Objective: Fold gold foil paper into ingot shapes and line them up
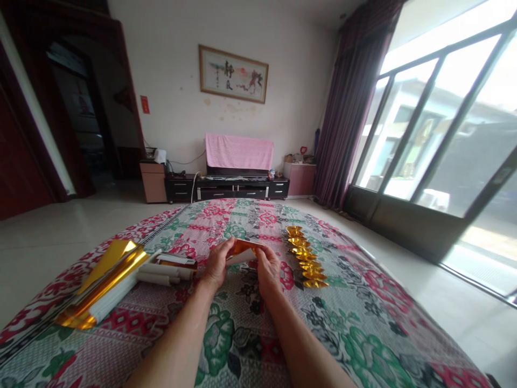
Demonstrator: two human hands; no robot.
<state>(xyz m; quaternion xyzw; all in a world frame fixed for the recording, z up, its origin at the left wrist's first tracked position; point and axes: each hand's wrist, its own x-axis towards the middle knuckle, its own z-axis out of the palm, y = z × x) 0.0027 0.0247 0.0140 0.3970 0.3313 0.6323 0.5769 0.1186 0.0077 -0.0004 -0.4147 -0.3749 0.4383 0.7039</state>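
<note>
Between both hands, above the middle of the table, is a sheet of gold foil paper (245, 247) with a pale underside. My left hand (218, 265) pinches its left end, and my right hand (269, 268) pinches its right end. To the left of my left hand lie pale rolled or folded papers (159, 274) and a small dark-and-white stack. Farther left rests a larger bundle of gold foil sheets (107, 285). Right of my right hand, several folded gold foil pieces (309, 258) form a row running away from me.
A flowered cloth (363, 323) covers the round table. Beyond its far edge stand a low black cabinet (232, 192) and a screen draped with a pink cloth (239, 152). Glass doors (428, 124) and a purple curtain (343, 113) are at the right.
</note>
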